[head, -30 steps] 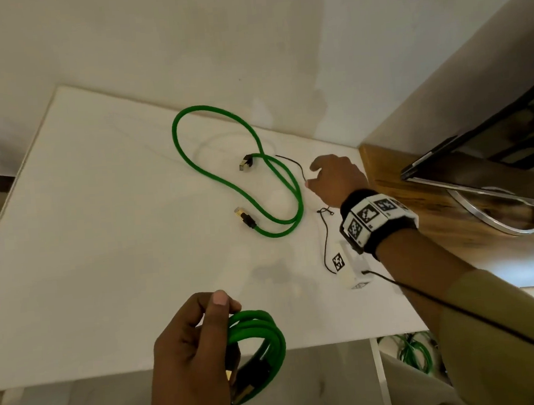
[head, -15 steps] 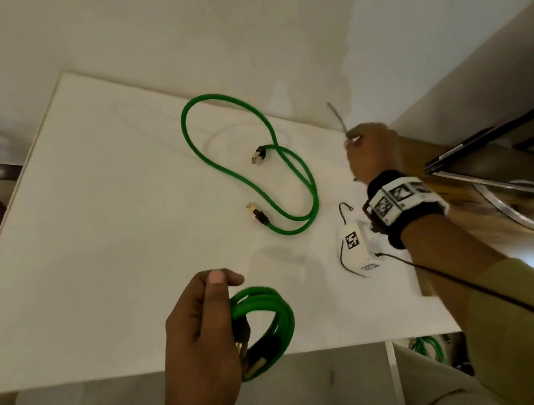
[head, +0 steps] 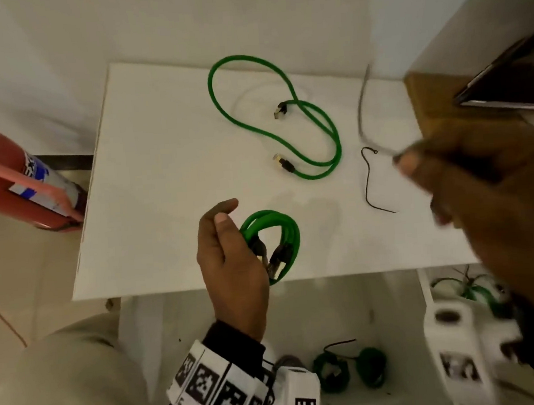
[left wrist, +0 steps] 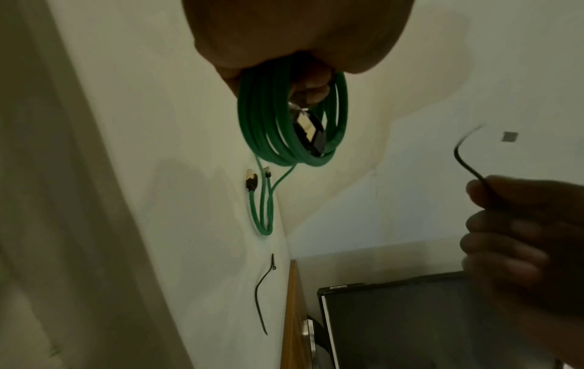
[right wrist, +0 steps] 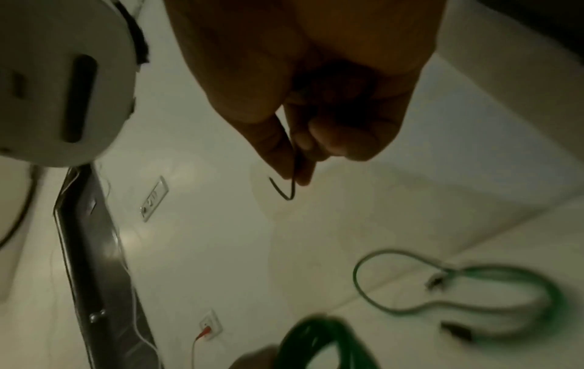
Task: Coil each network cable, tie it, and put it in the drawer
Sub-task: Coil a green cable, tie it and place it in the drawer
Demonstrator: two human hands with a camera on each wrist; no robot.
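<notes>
My left hand (head: 231, 253) grips a coiled green network cable (head: 289, 232) just above the near edge of the white table (head: 161, 178); both plugs hang inside the coil (left wrist: 284, 129). My right hand (head: 406, 162), blurred and raised at the right, pinches a thin black tie (head: 362, 108) between thumb and fingers (right wrist: 284, 159). The held tie (right wrist: 284, 192) curves out past the fingertips. A second green cable (head: 285, 121) lies loose and uncoiled at the back of the table. Another black tie (head: 368, 181) lies beside it.
A red fire extinguisher (head: 18, 180) stands left of the table. Below the table's front edge, an open white drawer (head: 402, 393) holds tied green coils (head: 349, 368). A wooden surface (head: 427, 109) with a dark screen (head: 506, 87) adjoins at the right.
My right hand took a black tie off the table, lifted it and brought it nearer to me. My left hand kept hold of the coil. The head view tilted downward.
</notes>
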